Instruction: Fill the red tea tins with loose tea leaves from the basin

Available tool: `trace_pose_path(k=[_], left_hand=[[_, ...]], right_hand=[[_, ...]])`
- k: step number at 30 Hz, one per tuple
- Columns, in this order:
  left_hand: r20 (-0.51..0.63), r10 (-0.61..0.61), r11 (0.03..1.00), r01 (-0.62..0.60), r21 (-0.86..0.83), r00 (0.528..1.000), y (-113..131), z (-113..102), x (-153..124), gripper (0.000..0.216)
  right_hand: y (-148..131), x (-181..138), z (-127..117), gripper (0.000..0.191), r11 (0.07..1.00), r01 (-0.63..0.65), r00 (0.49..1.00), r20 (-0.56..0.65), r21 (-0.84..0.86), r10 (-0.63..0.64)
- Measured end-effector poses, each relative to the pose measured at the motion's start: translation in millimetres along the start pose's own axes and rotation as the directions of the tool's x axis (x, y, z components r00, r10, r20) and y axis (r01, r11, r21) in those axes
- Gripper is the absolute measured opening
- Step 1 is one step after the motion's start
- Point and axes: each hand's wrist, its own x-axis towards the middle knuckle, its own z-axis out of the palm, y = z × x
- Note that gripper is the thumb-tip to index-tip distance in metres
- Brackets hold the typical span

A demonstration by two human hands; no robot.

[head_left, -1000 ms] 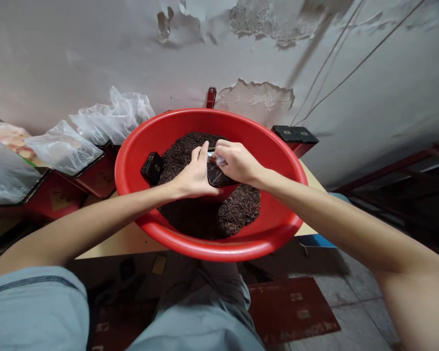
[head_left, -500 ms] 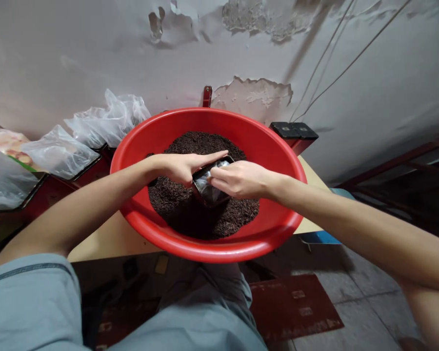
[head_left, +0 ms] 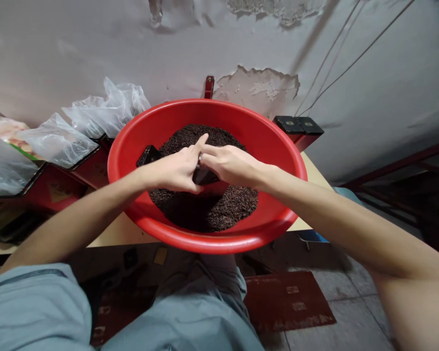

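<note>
Dark loose tea leaves [head_left: 230, 209] lie in a wide red basin [head_left: 205, 243]. Among them stands a small box [head_left: 207, 176] with a dark rim and reddish side, largely covered by my hands. My left hand [head_left: 181, 168] is wrapped about the box's left side, thumb low and index finger stretched past the far edge. Over the opening, my right hand [head_left: 234, 163] has its fingers bent and pressed together. A shiny bit of plastic bag [head_left: 200, 158] shows at those fingertips; the rest of the bag is hidden. A black lid [head_left: 148, 155] leans inside the basin, left of my left hand.
Several open red boxes [head_left: 91, 165] lined with clear plastic bags [head_left: 64, 141] stand at the left. Two closed black-topped boxes [head_left: 298, 126] sit behind the basin at the right. The table [head_left: 310, 178] borders a peeling wall [head_left: 256, 85]. Cords hang at the right.
My right hand has moved left over the box's opening, close against my left hand. The plastic bag, visible before, is now mostly covered. The black lid has come into clearer view.
</note>
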Motion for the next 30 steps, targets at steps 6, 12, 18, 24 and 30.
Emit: trace_pose_path(k=[6,12,18,24,30], left_hand=[[0.366,0.129,0.985,-0.163,0.064,0.922,-8.4,-47.6,9.4,0.125],[0.405,0.138,0.967,-0.211,0.142,0.904,1.0,-47.3,31.6,0.111],[0.351,0.307,0.898,-0.391,0.202,0.885,4.9,-45.3,43.2,0.083],[0.059,0.219,0.927,-0.226,0.299,0.974,-6.0,-35.1,19.8,0.078],[0.026,-0.056,0.994,0.053,0.097,0.998,-1.9,2.6,-18.6,0.121]], right_hand=[[-14.5,-10.5,0.7,0.031,0.987,0.158,0.985,0.067,-0.016,-0.157],[2.0,-13.0,7.6,0.040,0.949,0.303,0.938,-0.149,-0.085,-0.313],[17.0,-16.1,3.0,0.040,0.922,0.369,0.868,-0.311,-0.118,-0.387],[23.0,-32.4,0.6,0.027,0.866,0.378,0.800,-0.354,-0.327,-0.483],[19.8,-36.4,15.0,0.025,0.874,0.365,0.806,-0.360,-0.321,-0.469]])
